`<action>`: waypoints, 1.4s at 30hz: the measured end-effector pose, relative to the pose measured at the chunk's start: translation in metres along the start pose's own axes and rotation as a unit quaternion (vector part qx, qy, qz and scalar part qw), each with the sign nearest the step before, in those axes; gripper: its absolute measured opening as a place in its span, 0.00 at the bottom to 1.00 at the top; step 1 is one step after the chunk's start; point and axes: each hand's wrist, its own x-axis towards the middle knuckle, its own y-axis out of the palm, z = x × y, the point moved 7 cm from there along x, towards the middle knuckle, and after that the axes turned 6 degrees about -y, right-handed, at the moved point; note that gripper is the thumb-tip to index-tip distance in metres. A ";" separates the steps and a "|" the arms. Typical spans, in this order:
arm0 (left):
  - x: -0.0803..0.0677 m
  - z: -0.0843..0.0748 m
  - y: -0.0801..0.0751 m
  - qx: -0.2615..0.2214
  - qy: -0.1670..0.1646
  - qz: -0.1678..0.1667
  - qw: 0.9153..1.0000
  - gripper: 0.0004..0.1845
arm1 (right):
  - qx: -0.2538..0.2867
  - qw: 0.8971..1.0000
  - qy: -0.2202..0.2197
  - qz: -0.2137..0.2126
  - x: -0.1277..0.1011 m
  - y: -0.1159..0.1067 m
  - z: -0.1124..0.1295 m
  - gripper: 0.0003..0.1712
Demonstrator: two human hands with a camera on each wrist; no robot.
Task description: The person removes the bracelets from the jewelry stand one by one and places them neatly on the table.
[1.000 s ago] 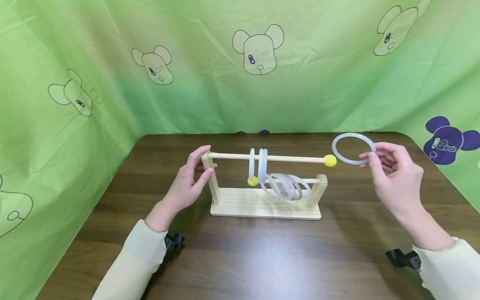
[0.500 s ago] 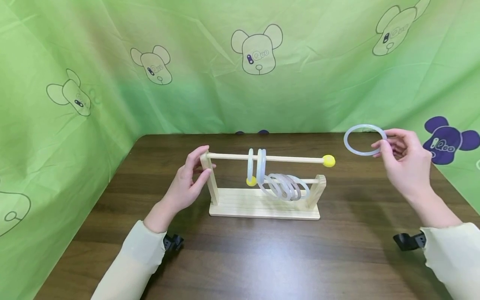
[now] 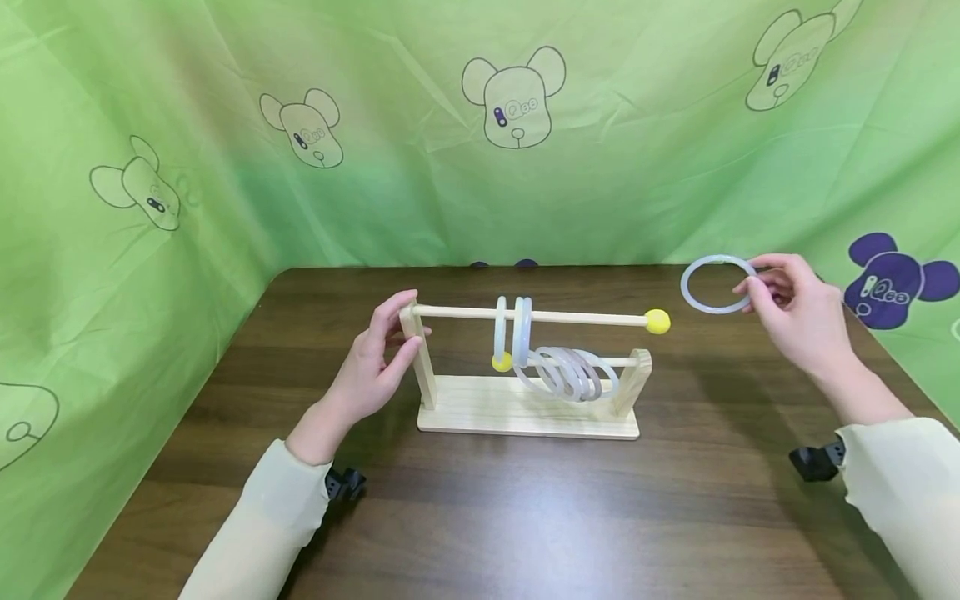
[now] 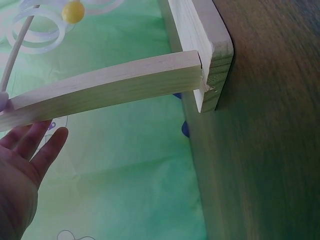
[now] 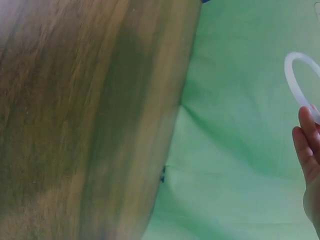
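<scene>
A wooden rack [image 3: 525, 412] stands mid-table with an upper rod [image 3: 585, 317] ending in a yellow ball [image 3: 657, 322]. Two translucent white rings [image 3: 513, 332] hang on that rod. Several more rings [image 3: 572, 373] hang on the shorter lower rod. My left hand [image 3: 400, 329] grips the rack's left post [image 3: 420, 358], fingers behind and thumb in front; the left wrist view shows the post [image 4: 110, 90] above my fingers [image 4: 37, 145]. My right hand [image 3: 752, 287] pinches one ring [image 3: 697, 302] in the air, right of and slightly above the yellow ball. The right wrist view shows that ring [image 5: 295, 82] at my fingertips [image 5: 306, 130].
The dark wooden table [image 3: 525, 517] is walled on three sides by green cloth [image 3: 420, 167] printed with bears. Black camera mounts sit at my left wrist [image 3: 345, 482] and right wrist [image 3: 816, 461]. Bare tabletop lies in front of the rack and to its right.
My right hand has carried the ring up and to the right, away from the yellow ball, then drifted slightly back left. The left hand and rack have stayed put.
</scene>
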 end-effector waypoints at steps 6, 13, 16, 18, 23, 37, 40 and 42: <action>-0.001 0.001 0.000 0.000 -0.003 -0.001 1.000 0.32 | -0.020 0.997 0.018 0.072 0.000 0.017 -0.016 0.12; 0.000 0.002 0.000 -0.002 -0.011 0.005 1.000 0.32 | -0.020 0.987 0.062 0.150 -0.007 0.036 -0.039 0.10; 0.000 0.002 0.001 -0.001 -0.012 0.006 1.000 0.31 | -0.014 0.981 0.066 0.184 -0.011 0.043 -0.047 0.10; 0.000 0.002 0.001 0.000 -0.011 0.006 1.000 0.31 | -0.006 0.977 0.072 0.203 -0.014 0.048 -0.051 0.10; 0.000 0.002 0.001 0.000 -0.011 0.005 1.000 0.31 | 0.005 0.967 0.091 0.236 -0.018 0.056 -0.060 0.10; 0.000 0.003 0.000 0.004 -0.010 0.005 1.000 0.32 | -0.038 0.943 0.124 0.308 -0.017 0.078 -0.082 0.07; 0.000 0.002 0.001 0.003 -0.009 0.006 1.000 0.32 | -0.044 0.938 0.123 0.321 -0.018 0.083 -0.085 0.07; 0.000 0.001 0.001 0.002 -0.006 0.006 1.000 0.32 | -0.050 0.937 0.118 0.324 -0.018 0.085 -0.086 0.07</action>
